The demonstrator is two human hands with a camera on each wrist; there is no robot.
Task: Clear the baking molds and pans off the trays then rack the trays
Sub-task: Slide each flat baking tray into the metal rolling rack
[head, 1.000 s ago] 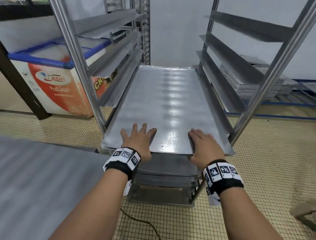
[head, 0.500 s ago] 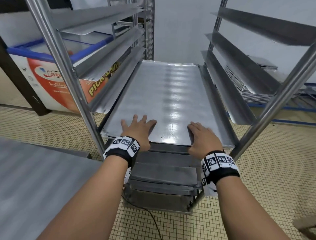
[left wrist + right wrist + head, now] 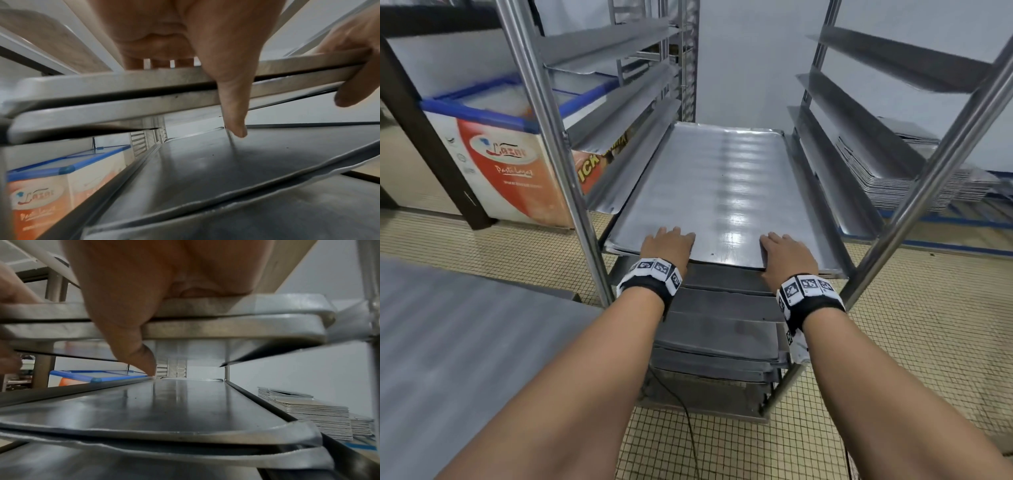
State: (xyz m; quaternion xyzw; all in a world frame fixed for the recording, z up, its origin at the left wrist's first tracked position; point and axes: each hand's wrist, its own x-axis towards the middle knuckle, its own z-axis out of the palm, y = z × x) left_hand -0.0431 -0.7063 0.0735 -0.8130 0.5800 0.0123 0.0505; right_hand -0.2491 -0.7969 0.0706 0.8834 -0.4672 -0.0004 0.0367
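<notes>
Head view: the tray (image 3: 722, 192) lies on a pair of side runners in the rack (image 3: 558, 171), most of its length inside, its near edge just proud of the front posts. The left hand (image 3: 666, 245) and right hand (image 3: 786, 253) rest palm-down on that near edge, well apart, fingers straight and close together on the top face. More trays (image 3: 722, 329) sit on lower runners. Risk: unequal push from the two hands would skew the tray, and a corner could bind against a runner or post.

Left wrist view: the left hand (image 3: 185, 40) has its fingers (image 3: 135, 64) on top of the tray and its thumb (image 3: 232, 104) hanging down over the front lip, not curled under it. Two stacked edges (image 3: 123, 92) show here, so the hands appear to bear on two trays nested together. Risk: the upper tray could slide over the lower one and leave them misaligned.

Right wrist view: the right hand (image 3: 164, 272) matches, thumb (image 3: 131, 344) draped over the double lip, tip near the tray below (image 3: 164, 410). Whether the fingers on top are spread cannot be told here. The tray corner (image 3: 304, 324) lies just beside the right post (image 3: 370, 305). Risk: a thumb left below the lip could be pinched against the lower tray if the edge drops
</notes>
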